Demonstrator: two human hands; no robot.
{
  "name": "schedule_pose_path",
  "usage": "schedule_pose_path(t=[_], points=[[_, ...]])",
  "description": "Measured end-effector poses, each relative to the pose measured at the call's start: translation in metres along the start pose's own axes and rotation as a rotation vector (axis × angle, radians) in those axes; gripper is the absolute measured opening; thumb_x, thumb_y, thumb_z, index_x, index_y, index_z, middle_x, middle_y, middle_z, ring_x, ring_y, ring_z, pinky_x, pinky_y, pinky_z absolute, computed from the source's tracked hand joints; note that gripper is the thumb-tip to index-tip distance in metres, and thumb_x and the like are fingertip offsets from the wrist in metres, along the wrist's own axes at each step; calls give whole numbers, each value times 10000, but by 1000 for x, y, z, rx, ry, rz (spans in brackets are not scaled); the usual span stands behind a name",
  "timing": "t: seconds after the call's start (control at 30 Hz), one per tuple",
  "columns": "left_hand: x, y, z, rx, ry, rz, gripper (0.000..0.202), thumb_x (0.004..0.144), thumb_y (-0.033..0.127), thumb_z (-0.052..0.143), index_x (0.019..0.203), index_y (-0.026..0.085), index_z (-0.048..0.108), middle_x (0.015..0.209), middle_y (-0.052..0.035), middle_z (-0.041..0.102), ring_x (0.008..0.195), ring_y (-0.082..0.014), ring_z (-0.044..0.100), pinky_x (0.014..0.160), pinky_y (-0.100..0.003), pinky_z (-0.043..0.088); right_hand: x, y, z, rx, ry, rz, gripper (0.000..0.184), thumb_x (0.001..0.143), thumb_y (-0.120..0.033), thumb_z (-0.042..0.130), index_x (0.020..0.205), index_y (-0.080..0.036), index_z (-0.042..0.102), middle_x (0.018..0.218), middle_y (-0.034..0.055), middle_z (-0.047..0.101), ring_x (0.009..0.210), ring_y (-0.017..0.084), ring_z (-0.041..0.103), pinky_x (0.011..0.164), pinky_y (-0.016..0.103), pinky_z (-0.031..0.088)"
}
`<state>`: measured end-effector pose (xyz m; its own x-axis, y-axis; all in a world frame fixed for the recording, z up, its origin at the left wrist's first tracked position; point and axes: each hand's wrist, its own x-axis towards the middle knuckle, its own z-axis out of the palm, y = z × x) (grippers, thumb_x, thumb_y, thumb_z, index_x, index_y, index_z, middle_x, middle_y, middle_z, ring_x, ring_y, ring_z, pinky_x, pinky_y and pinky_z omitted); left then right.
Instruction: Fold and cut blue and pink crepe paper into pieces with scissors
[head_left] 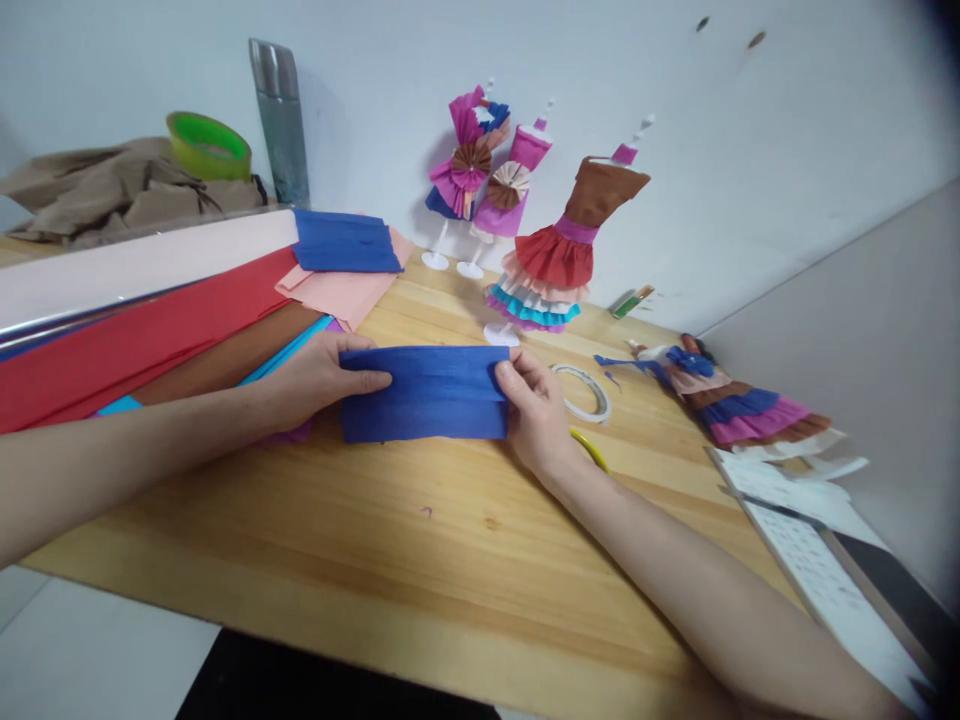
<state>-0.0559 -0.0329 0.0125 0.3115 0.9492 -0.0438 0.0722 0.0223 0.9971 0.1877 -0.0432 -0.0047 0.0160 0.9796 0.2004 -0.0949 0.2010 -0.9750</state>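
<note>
A rectangular piece of blue crepe paper (426,395) is stretched between my two hands, above the wooden table. My left hand (326,375) pinches its left edge, thumb on the front face. At the right edge my right hand (536,405) grips it between thumb and fingers. The sheet shows a horizontal fold line across its middle. Just beyond my right hand lies a roll of white tape (583,393). A yellow curved handle (590,450) shows partly from behind my right wrist; the rest of it is hidden.
Rolled crepe paper in red (150,325) and other colours lies at left, with a folded blue piece (346,241) on top. Behind stand small dress forms, one in a brown top (604,192). A bottle (281,130) and green tape roll (208,147) are back left; a keyboard (810,550) is at right.
</note>
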Motion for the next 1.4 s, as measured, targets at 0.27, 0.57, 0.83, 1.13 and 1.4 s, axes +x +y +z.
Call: schedule_pose_path(t=[0.27, 0.57, 0.83, 1.13, 1.4], points=[[1, 8, -1, 34, 109, 46, 159, 594, 275, 850, 688, 202, 745, 691, -8, 727, 643, -186, 659, 576, -280, 559, 6, 10, -4, 126, 2, 164, 380, 533, -428, 915, 627, -205, 621, 553, -48, 623, 484, 104, 503, 531, 246, 421], [0, 8, -2, 300, 111, 128, 141, 647, 294, 772, 712, 183, 714, 675, 11, 676, 641, -158, 613, 579, -250, 503, 3, 4, 1, 208, -63, 180, 373, 543, -384, 910, 790, -231, 677, 591, -54, 668, 474, 117, 559, 489, 239, 473], [-3, 7, -5, 486, 95, 245, 177, 743, 356, 688, 793, 191, 729, 709, 8, 675, 665, -152, 600, 606, -235, 480, 5, 10, 0, 197, -95, 201, 318, 594, -421, 881, 738, -206, 695, 567, -45, 644, 419, 95, 500, 397, 218, 403], [-1, 11, -5, 333, 5, 136, 185, 658, 347, 787, 748, 193, 736, 691, 8, 689, 670, -168, 616, 611, -252, 495, 4, 11, -1, 174, -91, 217, 338, 593, -457, 884, 759, -211, 724, 695, 3, 750, 612, 194, 685, 662, 339, 565], [2, 10, -8, 142, 30, 1, 327, 636, 466, 817, 809, 193, 767, 783, -32, 739, 739, -188, 659, 658, -265, 508, 4, 15, -2, 151, -165, 203, 332, 602, -490, 880, 695, -211, 726, 665, 0, 748, 573, 173, 675, 657, 326, 574]])
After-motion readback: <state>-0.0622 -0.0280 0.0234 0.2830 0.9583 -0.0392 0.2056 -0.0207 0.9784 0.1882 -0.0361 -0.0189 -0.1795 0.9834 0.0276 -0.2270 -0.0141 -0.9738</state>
